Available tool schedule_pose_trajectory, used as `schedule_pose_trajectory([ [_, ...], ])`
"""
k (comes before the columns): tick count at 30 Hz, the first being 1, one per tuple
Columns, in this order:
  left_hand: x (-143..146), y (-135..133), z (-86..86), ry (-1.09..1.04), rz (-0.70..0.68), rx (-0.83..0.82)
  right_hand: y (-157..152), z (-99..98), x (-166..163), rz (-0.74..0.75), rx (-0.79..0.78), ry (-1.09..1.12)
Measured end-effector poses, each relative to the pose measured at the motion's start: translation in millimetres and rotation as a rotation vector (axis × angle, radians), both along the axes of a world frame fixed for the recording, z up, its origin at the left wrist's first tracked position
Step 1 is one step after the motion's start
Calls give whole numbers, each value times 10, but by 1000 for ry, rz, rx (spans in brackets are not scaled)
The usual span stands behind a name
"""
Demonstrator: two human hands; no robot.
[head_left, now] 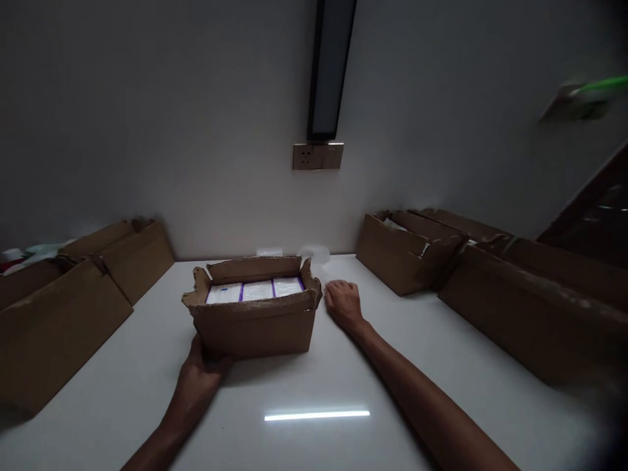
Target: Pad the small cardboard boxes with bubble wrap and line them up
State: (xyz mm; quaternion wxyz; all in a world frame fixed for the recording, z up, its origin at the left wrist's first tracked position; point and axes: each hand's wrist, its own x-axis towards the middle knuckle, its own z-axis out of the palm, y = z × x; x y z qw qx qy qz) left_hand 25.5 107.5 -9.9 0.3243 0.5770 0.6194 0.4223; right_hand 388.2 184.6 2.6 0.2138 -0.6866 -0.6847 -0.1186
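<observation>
A small open cardboard box [255,330] with torn, ragged upper edges sits in the middle of the white table. Inside it lie white packs with purple edges [258,290], side by side in a row. My left hand [199,376] grips the box at its lower left corner, the thumb along the near side and the other fingers hidden behind or under it. Just off the box's right end, my right hand [344,302] rests low with curled fingers; whether anything is inside them is hidden. Clear crumpled plastic [315,254] lies behind it, near the wall.
Larger cardboard boxes stand on both sides: a left one [63,333] with another behind it, and a right one [530,307] beside a smaller box [402,255]. A wall socket [318,156] is above the table's back edge, below a dark upright panel [332,72].
</observation>
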Motion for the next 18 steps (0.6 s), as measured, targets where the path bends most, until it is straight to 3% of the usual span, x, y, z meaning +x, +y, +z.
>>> schedule_pose_trajectory([
  [3, 2, 9, -5, 13, -29, 63, -475, 16, -23, 7, 57, -10],
  [8, -81, -83, -38, 27, 13, 177, -1559, -64, -87, 133, 72, -25],
  [12, -109, -537, 39, 219, 118, 561, -2270, -113, -183, 263, 145, 50],
  [14, -13, -870, 108, 325, -52, 774, -2504, -60, -273, 373, 139, 95],
  [18, 425, -1377, 225, 418, -694, 889, -2794, 305, -552, 615, -82, 148],
])
